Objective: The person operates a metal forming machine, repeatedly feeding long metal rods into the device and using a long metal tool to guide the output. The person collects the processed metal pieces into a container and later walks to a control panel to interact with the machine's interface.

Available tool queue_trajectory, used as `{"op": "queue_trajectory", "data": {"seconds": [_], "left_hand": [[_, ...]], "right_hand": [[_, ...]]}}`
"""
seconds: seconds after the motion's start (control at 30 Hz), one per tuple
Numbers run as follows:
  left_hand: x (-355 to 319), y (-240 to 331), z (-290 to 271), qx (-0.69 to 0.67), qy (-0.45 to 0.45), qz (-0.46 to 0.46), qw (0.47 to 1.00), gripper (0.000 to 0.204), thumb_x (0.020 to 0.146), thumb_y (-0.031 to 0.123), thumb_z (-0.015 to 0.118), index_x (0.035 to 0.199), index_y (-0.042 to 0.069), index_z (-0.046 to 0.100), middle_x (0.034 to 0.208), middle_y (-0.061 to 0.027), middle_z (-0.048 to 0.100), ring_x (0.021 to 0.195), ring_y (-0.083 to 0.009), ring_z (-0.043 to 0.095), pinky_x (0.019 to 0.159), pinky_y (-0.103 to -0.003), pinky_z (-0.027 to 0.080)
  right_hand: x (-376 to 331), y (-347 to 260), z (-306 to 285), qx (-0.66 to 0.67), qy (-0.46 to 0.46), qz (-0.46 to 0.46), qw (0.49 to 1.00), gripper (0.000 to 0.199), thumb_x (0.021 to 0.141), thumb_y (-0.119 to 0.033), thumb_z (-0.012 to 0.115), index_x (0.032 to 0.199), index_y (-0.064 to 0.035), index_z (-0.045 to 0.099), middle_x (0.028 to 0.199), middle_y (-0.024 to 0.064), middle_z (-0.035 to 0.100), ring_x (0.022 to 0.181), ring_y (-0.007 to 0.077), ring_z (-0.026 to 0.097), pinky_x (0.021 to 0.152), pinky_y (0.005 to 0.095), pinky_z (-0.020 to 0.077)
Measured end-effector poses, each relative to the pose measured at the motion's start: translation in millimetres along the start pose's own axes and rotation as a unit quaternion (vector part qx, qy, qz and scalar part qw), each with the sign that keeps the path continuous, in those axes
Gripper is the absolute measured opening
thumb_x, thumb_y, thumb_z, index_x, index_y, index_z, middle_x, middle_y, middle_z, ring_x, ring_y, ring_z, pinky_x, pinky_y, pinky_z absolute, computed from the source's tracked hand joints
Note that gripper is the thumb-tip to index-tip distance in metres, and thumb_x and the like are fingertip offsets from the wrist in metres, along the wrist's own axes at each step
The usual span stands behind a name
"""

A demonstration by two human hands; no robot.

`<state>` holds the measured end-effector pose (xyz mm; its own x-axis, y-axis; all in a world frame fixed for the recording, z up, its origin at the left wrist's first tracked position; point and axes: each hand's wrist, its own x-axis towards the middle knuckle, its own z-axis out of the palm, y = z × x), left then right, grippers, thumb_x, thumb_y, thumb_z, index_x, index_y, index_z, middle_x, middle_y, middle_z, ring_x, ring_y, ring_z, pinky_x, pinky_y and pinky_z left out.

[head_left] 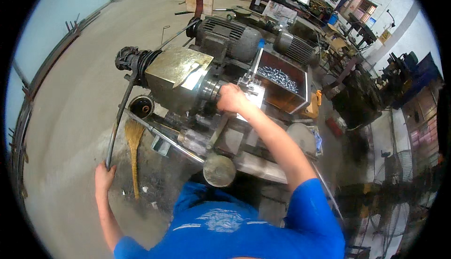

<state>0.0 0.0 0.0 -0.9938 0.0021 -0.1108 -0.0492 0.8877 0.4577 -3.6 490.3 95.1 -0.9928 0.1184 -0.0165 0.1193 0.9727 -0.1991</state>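
One lathe (174, 92) stands ahead, two finned electric motors (229, 38) beyond it. One rectangular bin (284, 103) sits to its right. One long metal lever (120, 113) slopes down at the lathe's left end, its lower end clenched in the left hand (104, 177); one straw broom (134, 147) lies alongside. The right hand (230, 98) curls against one spindle chuck (209, 90), its grip hidden. Small metal pins (280, 78), too many to count, fill the bin.

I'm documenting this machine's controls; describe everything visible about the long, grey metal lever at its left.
The long, grey metal lever is a slim, dull, worn-looking bar. It slants down from near the dark, round metal fittings to the left hand, which grips its lower end. It looks slightly curved, perhaps from fisheye distortion. Its exact upper joint is unclear.
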Motion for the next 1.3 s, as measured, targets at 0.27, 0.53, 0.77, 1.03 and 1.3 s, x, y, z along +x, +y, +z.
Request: {"op": "queue_trajectory", "data": {"seconds": [0.27,0.53,0.77,1.03,1.3], "left_hand": [[-1,-4,-11,0.045,0.019,-0.003,0.999,0.028,0.068,0.017,0.064,0.083,-0.005,0.055,0.068,-0.0239,0.055,0.069,-0.0394,0.055,0.062,-0.043,0.043],[-40,5,-30,0.085,0.007,-0.028,0.996,0.028,0.069,0.016,0.064,0.089,-0.001,0.054,0.074,-0.0222,0.058,0.074,-0.0384,0.056,0.065,-0.044,0.044],[-14,-45,-20,0.194,0.092,-0.054,0.975,0.015,0.066,0.014,0.062,0.072,0.001,0.058,0.074,-0.0192,0.059,0.072,-0.0355,0.058,0.067,-0.044,0.045],[103,-125,-60,0.376,0.184,0.073,0.905,0.021,0.068,0.011,0.058,0.088,0.005,0.053,0.071,-0.013,0.059,0.066,-0.0304,0.058,0.06,-0.041,0.045],[95,-73,-67,0.181,0.127,-0.077,0.972,0.033,0.07,0.015,0.059,0.103,0.009,0.058,0.086,-0.0146,0.061,0.083,-0.03,0.059,0.074,-0.039,0.046]], "right_hand": [[15,-11,9,0.139,-0.014,0.064,0.988,0.029,0.056,-0.015,0.059,0.078,0.0043,0.062,0.083,0.0269,0.059,0.085,0.0376,0.059,0.077,0.0376,0.0477],[16,-11,2,0.203,0.013,0.065,0.977,0.032,0.057,-0.017,0.061,0.076,0.0086,0.06,0.081,0.0287,0.059,0.081,0.0377,0.06,0.072,0.0373,0.0472],[13,-5,16,0.231,0.067,0.01,0.97,0.024,0.054,-0.018,0.056,0.059,0.0056,0.056,0.058,0.0222,0.053,0.053,0.0297,0.057,0.053,0.0357,0.0447],[22,6,11,0.195,0.045,0.003,0.98,0.029,0.054,-0.02,0.057,0.058,0.0078,0.052,0.056,0.0228,0.05,0.056,0.0272,0.055,0.056,0.0359,0.0423],[-16,8,14,0.201,0.234,-0.091,0.947,0.025,0.054,-0.016,0.057,0.073,-0.0036,0.065,0.098,0.0198,0.059,0.092,0.0339,0.055,0.08,0.0359,0.0437]]}}
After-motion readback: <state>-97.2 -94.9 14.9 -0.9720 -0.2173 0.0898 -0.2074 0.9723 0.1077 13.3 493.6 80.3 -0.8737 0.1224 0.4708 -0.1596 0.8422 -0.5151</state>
